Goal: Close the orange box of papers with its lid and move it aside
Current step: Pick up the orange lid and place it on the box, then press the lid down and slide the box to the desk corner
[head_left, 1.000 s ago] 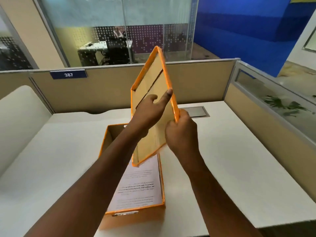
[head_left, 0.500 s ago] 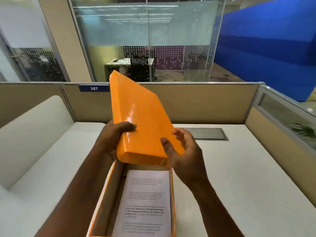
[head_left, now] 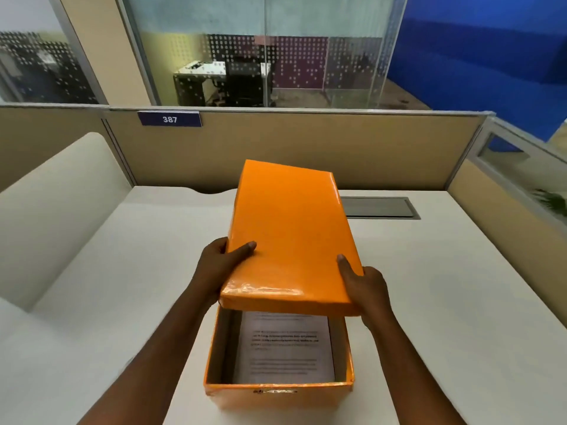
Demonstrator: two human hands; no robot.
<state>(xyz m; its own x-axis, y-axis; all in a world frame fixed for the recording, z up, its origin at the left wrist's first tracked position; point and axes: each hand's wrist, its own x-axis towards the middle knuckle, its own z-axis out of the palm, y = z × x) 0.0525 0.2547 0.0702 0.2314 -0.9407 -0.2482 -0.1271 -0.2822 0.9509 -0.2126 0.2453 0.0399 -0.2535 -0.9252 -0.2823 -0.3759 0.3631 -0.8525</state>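
**Orange lid held over the open box**

Orange, glossy and top side up, the lid (head_left: 291, 237) is in both your hands above the orange box (head_left: 277, 394), not yet seated. Your left hand (head_left: 219, 265) clamps the lid's left long edge near its near corner — thumb laid flat on the top face, the other fingers hidden under the rim. Your right hand (head_left: 366, 286) grips the right long edge the same way, thumb on top and pointing away from you, fingers out of sight below. The lid is tilted: its near end hangs over the middle of the box, its far end reaches beyond the part of the box you can see, and it sits slightly skewed to the box's length.

The box stands on the white desk (head_left: 460, 302) at the middle of the near edge, its long axis running away from you. Its near half is uncovered, and inside lies a stack of printed papers (head_left: 283, 348), flat on the bottom, text blurred. A small label on the box's near outer wall is too blurred to read.

On the desk's far side, right of the lid, a grey cable hatch (head_left: 380, 207) is set flush in the top. The beige partition (head_left: 306, 148) along the far edge carries a blue plate marked 387 (head_left: 169, 119).
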